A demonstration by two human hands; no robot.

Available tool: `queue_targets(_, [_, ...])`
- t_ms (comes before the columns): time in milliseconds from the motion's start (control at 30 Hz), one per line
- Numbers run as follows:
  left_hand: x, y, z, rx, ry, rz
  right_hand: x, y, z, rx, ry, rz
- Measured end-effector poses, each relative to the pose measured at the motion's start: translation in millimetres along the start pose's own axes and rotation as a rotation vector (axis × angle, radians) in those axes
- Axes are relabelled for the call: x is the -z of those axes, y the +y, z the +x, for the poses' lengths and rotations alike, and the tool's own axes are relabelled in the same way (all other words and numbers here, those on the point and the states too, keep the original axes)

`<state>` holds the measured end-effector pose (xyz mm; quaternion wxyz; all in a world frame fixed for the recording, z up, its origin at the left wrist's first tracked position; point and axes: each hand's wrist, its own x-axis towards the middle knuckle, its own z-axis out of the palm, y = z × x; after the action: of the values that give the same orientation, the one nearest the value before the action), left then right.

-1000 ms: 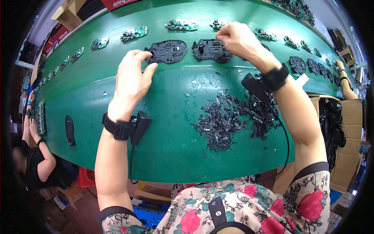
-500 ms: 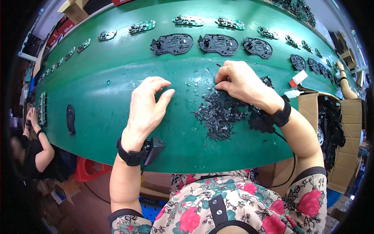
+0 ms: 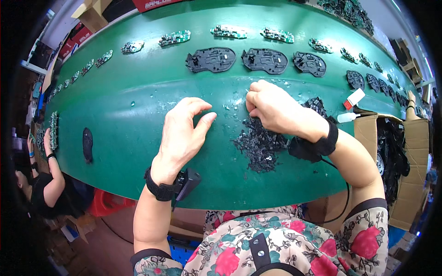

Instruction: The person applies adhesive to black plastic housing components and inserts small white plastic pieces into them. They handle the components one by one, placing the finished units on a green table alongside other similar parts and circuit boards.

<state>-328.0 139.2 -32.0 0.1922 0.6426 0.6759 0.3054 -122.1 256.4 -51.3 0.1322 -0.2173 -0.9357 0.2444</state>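
Note:
My right hand (image 3: 272,109) is closed in a pinch at the far edge of a heap of small dark plastic parts (image 3: 258,149). Whatever lies between thumb and fingertips is too small or hidden to make out. To the left of the heap, my left hand (image 3: 186,131) hovers over the green table (image 3: 124,161), thumb and fingers apart, with nothing in it. Beyond both hands, three black mouse base shells (image 3: 265,61) lie side by side. A single dark elongated shell (image 3: 87,145) rests far to the left.
Green circuit boards (image 3: 229,31) form a curved row along the back. At right are a red-and-white small box (image 3: 354,98), a white bottle (image 3: 346,117) and a cardboard carton (image 3: 415,170) of black parts. Co-workers' hands (image 3: 48,141) show at the left and right edges.
The whole view has shifted slightly. My right hand has moved a little left over the heap's far edge, still pinched. My left hand stays open in nearly the same place.

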Motion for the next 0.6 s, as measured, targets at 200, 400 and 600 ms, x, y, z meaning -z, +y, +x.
queue_targets(200, [2, 15, 30, 0.032, -0.066, -0.119, 21, -12, 20, -0.194, 0.105, 0.311])
queue_targets(400, [-15, 13, 68, 0.061, -0.039, -0.324, 35, -9, 46, -0.314, 0.183, 0.491])
queue_targets(600, [-12, 12, 88, 0.063, -0.01, -0.315, 39, 4, 63, -0.341, 0.209, 0.506])
